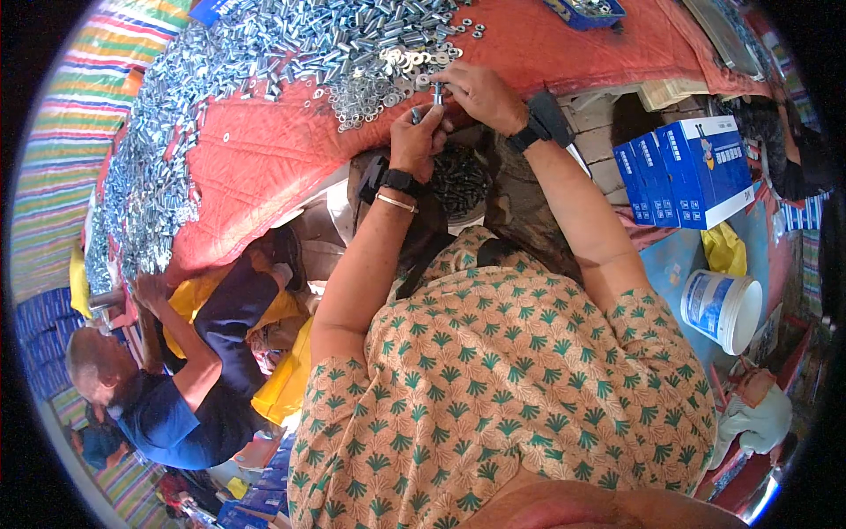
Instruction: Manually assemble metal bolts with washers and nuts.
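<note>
My left hand (pixel 416 143) is closed round a metal bolt (pixel 438 95), which stands upright out of its fingers at the table's near edge. Just above, my right hand (pixel 483 95) has its thumb and fingertips pinched at the bolt's upper end, by a washer (pixel 423 80). Whether that washer is on the bolt or behind it I cannot make out. A heap of flat silver washers (pixel 357 99) lies left of my hands, with paler washers (pixel 407 60) behind them. Below my hands, between my knees, a bucket holds many dark bolts (pixel 460 185).
Loose metal sleeves and bolts (pixel 291 40) cover much of the red cloth (pixel 264 145). Blue boxes (pixel 683 172) and a white bucket (pixel 723 310) stand to the right. A co-worker in dark blue (pixel 189 414) sits at the left, hands at the pile. A blue tray (pixel 586 12) sits far right.
</note>
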